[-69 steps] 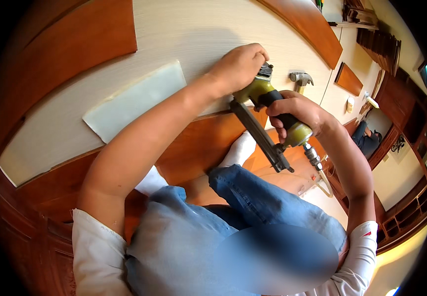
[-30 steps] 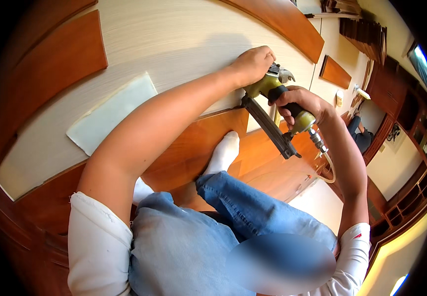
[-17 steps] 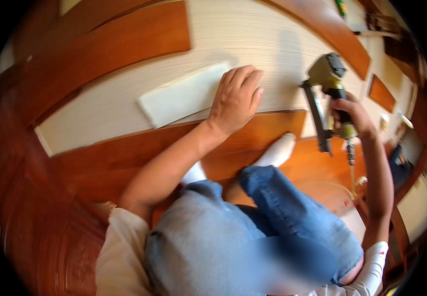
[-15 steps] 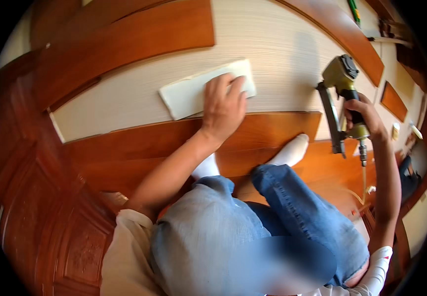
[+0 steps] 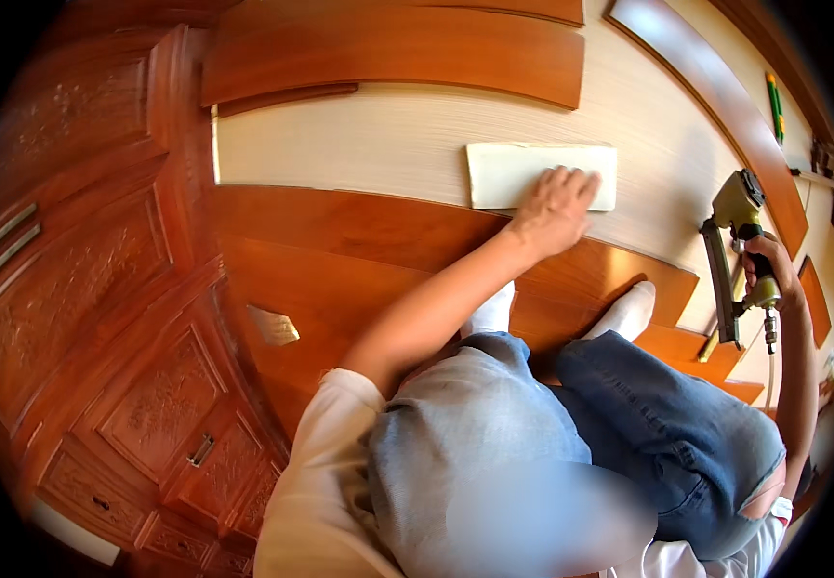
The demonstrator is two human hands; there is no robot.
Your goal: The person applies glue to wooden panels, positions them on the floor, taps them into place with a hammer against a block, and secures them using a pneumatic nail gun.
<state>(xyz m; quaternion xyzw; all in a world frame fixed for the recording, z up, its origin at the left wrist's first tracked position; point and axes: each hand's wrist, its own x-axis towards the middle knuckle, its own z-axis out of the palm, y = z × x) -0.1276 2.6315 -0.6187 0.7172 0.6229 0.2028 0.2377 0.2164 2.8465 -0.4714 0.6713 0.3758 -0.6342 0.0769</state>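
A whitish rectangular slab [image 5: 508, 173] lies on the pale ribbed floor sheet [image 5: 388, 135], along the edge of the laid wooden planks [image 5: 359, 231]. My left hand [image 5: 554, 214] is bent over the slab's right half, its fingers curled on the top; the fingertips' far side is partly hidden. At the right, my right hand [image 5: 771, 270] is wrapped round the black grip of an olive-green air nailer [image 5: 737, 202]. The nailer is held up above the floor, its long dark magazine pointing toward me, and a thin air hose [image 5: 771, 380] hangs from its fitting.
Loose wooden planks [image 5: 417, 43] lie on the sheet at the far side, and another plank [image 5: 715, 77] runs down the right. Carved wooden furniture [image 5: 118, 250] stands along the left. A small scrap [image 5: 272, 326] lies on the planks. A green-and-yellow tool [image 5: 775, 106] is at far right.
The view has turned and shifted left, so everything appears further right. My left hand is still on the slab's right half, and my right hand still holds the nailer up.
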